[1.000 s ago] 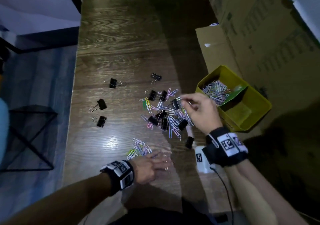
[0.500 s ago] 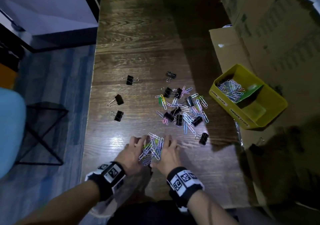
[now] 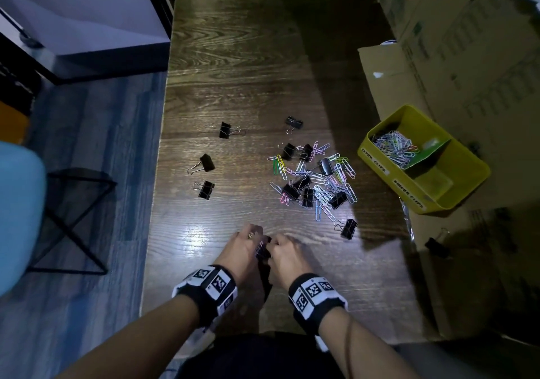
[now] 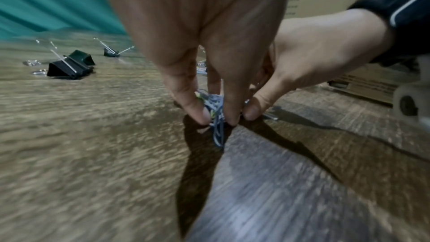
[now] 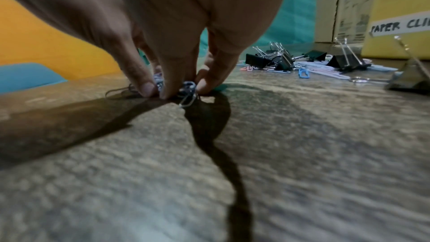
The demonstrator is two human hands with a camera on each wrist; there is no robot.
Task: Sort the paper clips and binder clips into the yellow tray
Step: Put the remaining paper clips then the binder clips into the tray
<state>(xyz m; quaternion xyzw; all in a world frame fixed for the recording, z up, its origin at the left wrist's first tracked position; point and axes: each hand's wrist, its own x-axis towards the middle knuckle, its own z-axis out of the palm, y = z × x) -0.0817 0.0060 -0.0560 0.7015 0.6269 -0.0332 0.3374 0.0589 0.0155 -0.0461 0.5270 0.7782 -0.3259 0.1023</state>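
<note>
Both hands meet at the near middle of the wooden table. My left hand [image 3: 248,244] and right hand [image 3: 285,250] squeeze a small bunch of paper clips [image 3: 261,250] between their fingertips against the tabletop. The bunch of paper clips [image 4: 215,109] shows between the left fingers [image 4: 193,106], and a loose clip [image 5: 188,95] sticks out under the right fingers [image 5: 170,82]. A mixed pile of coloured paper clips and black binder clips [image 3: 315,180] lies farther out. The yellow tray [image 3: 455,200] sits at the right, with paper clips [image 3: 394,148] in its far compartment.
Three black binder clips [image 3: 206,162] lie apart at the left, one [image 3: 293,123] behind the pile and one [image 3: 347,228] to the right of my hands. Cardboard boxes [image 3: 467,57] stand along the right. The table edge [image 3: 155,203] drops to the floor at the left.
My right hand came back from the pile by the tray to the near table. Both hands closed in on the loose clips there and pressed them into a tight bunch.
</note>
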